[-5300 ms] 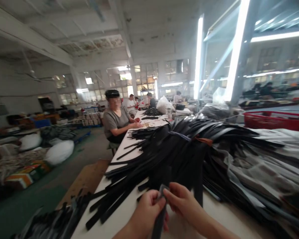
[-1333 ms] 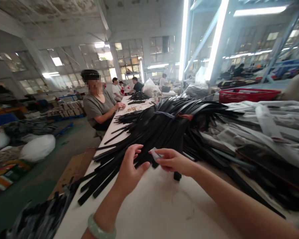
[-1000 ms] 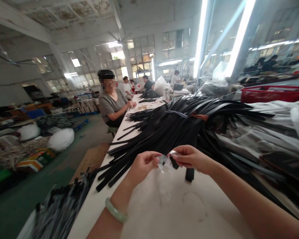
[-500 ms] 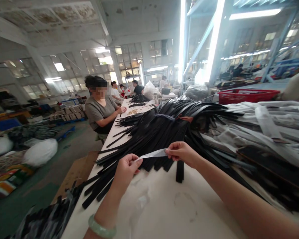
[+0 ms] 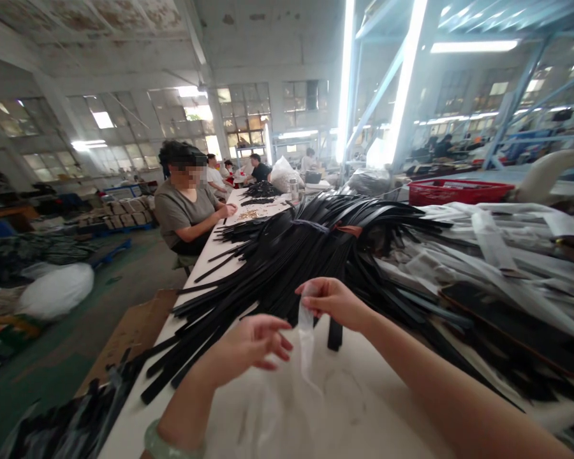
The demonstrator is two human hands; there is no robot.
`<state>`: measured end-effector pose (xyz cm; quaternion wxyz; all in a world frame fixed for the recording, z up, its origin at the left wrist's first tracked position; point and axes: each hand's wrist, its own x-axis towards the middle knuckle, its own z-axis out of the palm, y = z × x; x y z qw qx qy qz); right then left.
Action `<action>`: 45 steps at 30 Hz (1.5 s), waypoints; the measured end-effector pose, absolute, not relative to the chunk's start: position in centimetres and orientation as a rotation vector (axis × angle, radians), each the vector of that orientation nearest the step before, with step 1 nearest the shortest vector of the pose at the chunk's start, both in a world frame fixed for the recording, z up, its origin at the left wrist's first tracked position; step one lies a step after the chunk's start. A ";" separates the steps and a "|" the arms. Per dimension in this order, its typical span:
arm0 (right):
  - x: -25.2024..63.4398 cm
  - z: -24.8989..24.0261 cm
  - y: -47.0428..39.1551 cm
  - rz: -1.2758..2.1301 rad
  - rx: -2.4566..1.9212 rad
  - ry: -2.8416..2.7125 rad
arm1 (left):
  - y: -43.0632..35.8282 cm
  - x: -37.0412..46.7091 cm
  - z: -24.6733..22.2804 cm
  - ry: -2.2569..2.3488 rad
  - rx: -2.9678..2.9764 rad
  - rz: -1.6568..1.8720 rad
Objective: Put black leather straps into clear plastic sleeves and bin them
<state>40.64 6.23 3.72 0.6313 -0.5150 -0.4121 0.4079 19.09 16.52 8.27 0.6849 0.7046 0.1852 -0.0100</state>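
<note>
Between the thumb and fingers of my right hand (image 5: 332, 301) is the top of a translucent plastic sleeve (image 5: 306, 338), which hangs down over the white table (image 5: 325, 421). My left hand (image 5: 256, 344) is just left of the sleeve, fingers apart and slightly blurred, holding nothing. A pale green bangle (image 5: 172, 443) is around my left wrist. Beyond both hands lies a large heap of black straps (image 5: 277, 261), tied with a grey-blue band (image 5: 310, 225) and an orange-brown band (image 5: 349, 230). One black strap end (image 5: 335, 335) sticks out below my right hand.
A co-worker in a grey-brown top (image 5: 182, 204) sits at the table's left edge, hands over it. On the right are piled plastic-wrapped strips (image 5: 497, 248) and a red crate (image 5: 459, 191). Small brass-coloured pieces (image 5: 256, 215) lie further along. More black strips (image 5: 71, 414) are below left.
My left hand has let go of its end of the plastic sleeve and opened. The sleeve, stretched between both hands before, now hangs from my right hand. The view has shifted slightly rightward.
</note>
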 end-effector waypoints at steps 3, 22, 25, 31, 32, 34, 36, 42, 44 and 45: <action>37.4 3.1 6.5 1.116 -1.177 -1.065 | 16.7 21.0 6.7 0.593 1.648 0.454; 38.0 1.9 9.1 0.053 -1.995 -1.755 | 18.1 21.7 4.3 0.768 1.444 0.745; 38.5 1.8 8.5 -0.020 -1.992 -1.625 | 17.8 21.6 4.8 0.722 1.347 0.761; 42.3 -0.2 7.1 -0.226 -2.153 -1.147 | 18.0 21.6 4.8 0.764 1.389 0.791; 42.8 -0.4 7.1 -0.213 -2.187 -1.083 | 18.0 21.7 4.7 0.775 1.423 0.798; 43.6 -0.7 7.5 -0.119 -2.218 -1.046 | 18.0 21.7 4.7 0.776 1.488 0.808; 43.7 -0.5 8.3 -0.026 -2.168 -1.065 | 17.8 21.9 4.7 0.761 1.528 0.802; 41.9 2.2 9.1 0.473 -1.560 -0.785 | 17.5 22.2 4.4 0.733 1.553 0.739; 41.0 3.6 8.3 0.729 -1.185 -0.678 | 17.4 22.3 4.4 0.740 1.561 0.719; 40.6 4.2 7.8 0.796 -1.024 -0.645 | 17.3 22.3 4.4 0.742 1.572 0.709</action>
